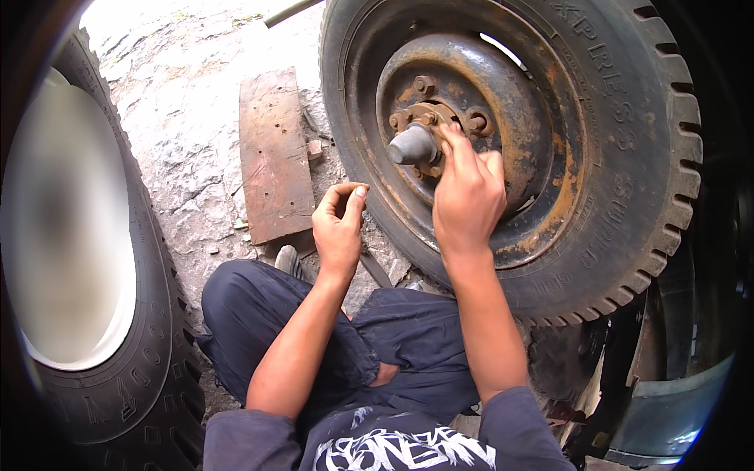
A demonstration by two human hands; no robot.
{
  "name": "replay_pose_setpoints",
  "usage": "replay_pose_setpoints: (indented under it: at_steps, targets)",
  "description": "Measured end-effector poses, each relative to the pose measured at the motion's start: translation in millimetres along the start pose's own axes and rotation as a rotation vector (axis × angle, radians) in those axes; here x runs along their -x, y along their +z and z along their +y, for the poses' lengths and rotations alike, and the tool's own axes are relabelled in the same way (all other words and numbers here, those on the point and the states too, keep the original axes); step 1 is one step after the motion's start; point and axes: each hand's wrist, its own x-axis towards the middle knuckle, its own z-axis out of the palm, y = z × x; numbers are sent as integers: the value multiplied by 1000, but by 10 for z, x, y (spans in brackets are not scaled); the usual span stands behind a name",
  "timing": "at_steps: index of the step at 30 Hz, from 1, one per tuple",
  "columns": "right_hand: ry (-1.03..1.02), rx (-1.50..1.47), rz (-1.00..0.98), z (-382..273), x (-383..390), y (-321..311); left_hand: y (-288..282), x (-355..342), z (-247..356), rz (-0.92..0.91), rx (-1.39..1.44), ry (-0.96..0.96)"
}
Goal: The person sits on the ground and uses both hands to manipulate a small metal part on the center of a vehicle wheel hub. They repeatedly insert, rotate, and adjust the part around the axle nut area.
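A large truck tyre (628, 180) stands at the right on a rusty steel rim (563, 196). Its hub has several rusty bolts (423, 84) round a grey tapered cap (410, 145). My right hand (470, 196) is at the hub just right of the cap, fingers bent together against the rusty flange; whatever they grip is hidden behind them. My left hand (339, 228) is raised left of the tyre's lower edge, thumb and forefinger pinched, with anything between them too small to name.
A curved rusty plate (273, 157) lies on the rough pale ground (188, 141). A second tyre (118, 392) with a white rim stands close at the left. My legs (251, 306) are bent below the wheel. A bluish metal panel (660, 412) is at the lower right.
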Motion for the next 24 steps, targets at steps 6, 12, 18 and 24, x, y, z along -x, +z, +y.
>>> replay_pose_setpoints:
  at_steps: [6, 12, 18, 24]
  targets:
    - [10, 1, -65, -57, -180, 62, 82, 34, -21, -71, -38, 7]
    - [53, 53, -38, -22, -78, -20, 103, 107, 91, -143, -143, 12]
    - [42, 27, -71, -13, -140, 11, 92, 74, 112, -151, -125, 14]
    - [23, 80, -55, -24, -149, 76, 65, 76, 40, -125, -142, -43]
